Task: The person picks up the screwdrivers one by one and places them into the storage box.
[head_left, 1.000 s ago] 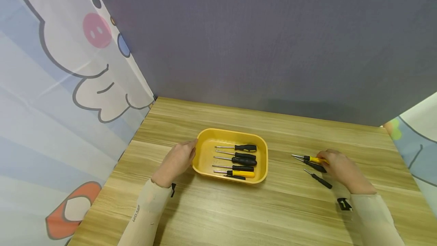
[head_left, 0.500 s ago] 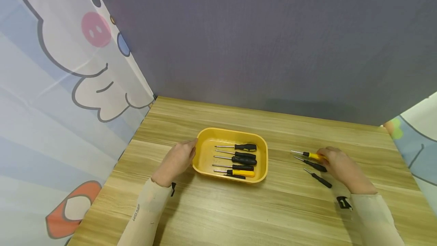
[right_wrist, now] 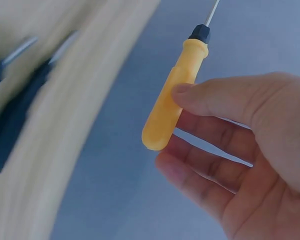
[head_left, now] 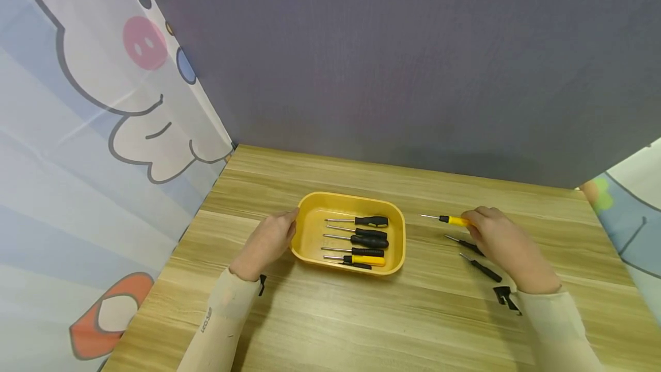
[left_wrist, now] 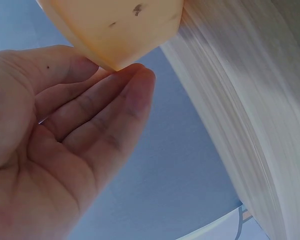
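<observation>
My left hand (head_left: 265, 245) pinches the left rim of a yellow plastic bin (head_left: 310, 250); in the left wrist view the thumb and fingertips meet at the bin's edge. Inside the bin lie several screwdrivers side by side, most with black handles and one with a yellow handle (head_left: 368, 260). To the right, my right hand (head_left: 508, 248) pinches a yellow-handled screwdriver (right_wrist: 172, 100) between thumb and fingers, its shaft pointing left toward the bin. Under and beside that hand, two black screwdrivers (head_left: 485, 271) lie on the table, one partly covered by the hand.
The wood-grain table (head_left: 356, 320) stretches under everything. A grey panel (head_left: 392, 62) rises along its back edge. At the left hangs a cartoon-printed curtain (head_left: 62, 200), with more printed cloth at the far right.
My right hand has lifted the yellow-handled screwdriver off the spot by the black ones and moved it left and away from me. The left hand and bin stay put.
</observation>
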Tool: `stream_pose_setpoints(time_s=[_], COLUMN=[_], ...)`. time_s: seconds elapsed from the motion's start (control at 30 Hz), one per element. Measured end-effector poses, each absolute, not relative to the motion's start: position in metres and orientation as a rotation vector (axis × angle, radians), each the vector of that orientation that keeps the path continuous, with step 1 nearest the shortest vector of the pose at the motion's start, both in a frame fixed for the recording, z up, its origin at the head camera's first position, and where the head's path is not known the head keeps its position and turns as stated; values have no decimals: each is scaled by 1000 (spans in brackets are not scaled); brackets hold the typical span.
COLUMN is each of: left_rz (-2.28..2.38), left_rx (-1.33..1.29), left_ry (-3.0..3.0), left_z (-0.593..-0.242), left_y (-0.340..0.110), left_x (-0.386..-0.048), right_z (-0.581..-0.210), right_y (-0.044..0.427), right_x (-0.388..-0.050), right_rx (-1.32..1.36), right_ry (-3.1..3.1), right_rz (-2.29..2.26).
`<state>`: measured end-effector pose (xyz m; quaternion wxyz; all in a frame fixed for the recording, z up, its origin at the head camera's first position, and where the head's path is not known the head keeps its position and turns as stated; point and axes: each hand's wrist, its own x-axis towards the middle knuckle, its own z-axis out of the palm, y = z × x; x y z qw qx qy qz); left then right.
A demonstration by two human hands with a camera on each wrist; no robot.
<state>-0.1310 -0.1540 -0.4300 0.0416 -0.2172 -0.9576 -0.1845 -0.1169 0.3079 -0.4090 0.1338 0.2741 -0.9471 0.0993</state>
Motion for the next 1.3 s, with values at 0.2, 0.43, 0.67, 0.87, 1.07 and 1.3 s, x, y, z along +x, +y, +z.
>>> stream_pose_setpoints(time_s=[0.2,0.43,0.67,0.87,1.07,1.3], left_rz=[-581,-582,-584,-584,-588,-574], left_rx=[-677,-664,-655,-658,-654,-651], left_ry=[-2917,-2929,-2934,-2931,-2929,-2943], left_z=[-429,-429,-430,-432,-431,-432], left_y=[-154,-153,-153,-154,-154,-155], left_x=[-131,-131,-131,-132,-132,-132], right_z=[-397,-394,-397,-404,-413,-428], right_y=[280,247,209,181,162,152], right_x=[-123,-134,-141,-145,-151,-155], right_rx=[868,889,964,986,1054,1069], right_ry=[-2681,-2710,-2727,-2772,-2727,-2756], right_rz=[277,301,257,220,191,156])
